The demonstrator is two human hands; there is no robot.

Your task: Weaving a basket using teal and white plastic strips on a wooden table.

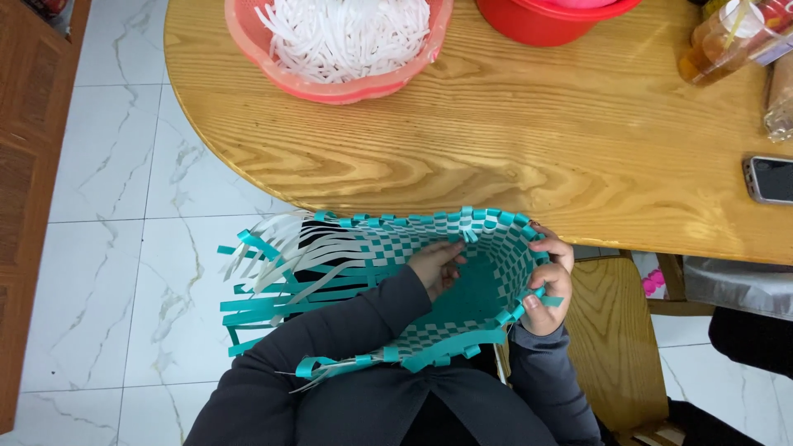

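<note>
So the right hand (548,291) was pinched shut on a loose teal strip end (545,299) at the rim of the half-woven basket (462,248), thumb on top, fingers wrapped round the outer wall. That looked like a way to keep the strip taut against the weave. The left hand (435,263) was reaching down inside the basket, fingers curled against the inner wall. I couldn't tell whether it actually gripped a strip or was just bracing the wall from within.

The basket itself sat on its side in the person's lap, just below the edge of the wooden table (529,140), open mouth up toward the camera, probably so both walls were reachable. The unwoven teal and white strips (273,264) fanned out to the left, out of the way.

Up on the table sat a pink tub (330,87) of white strips, a red bowl (537,25) and a phone (770,178).
</note>
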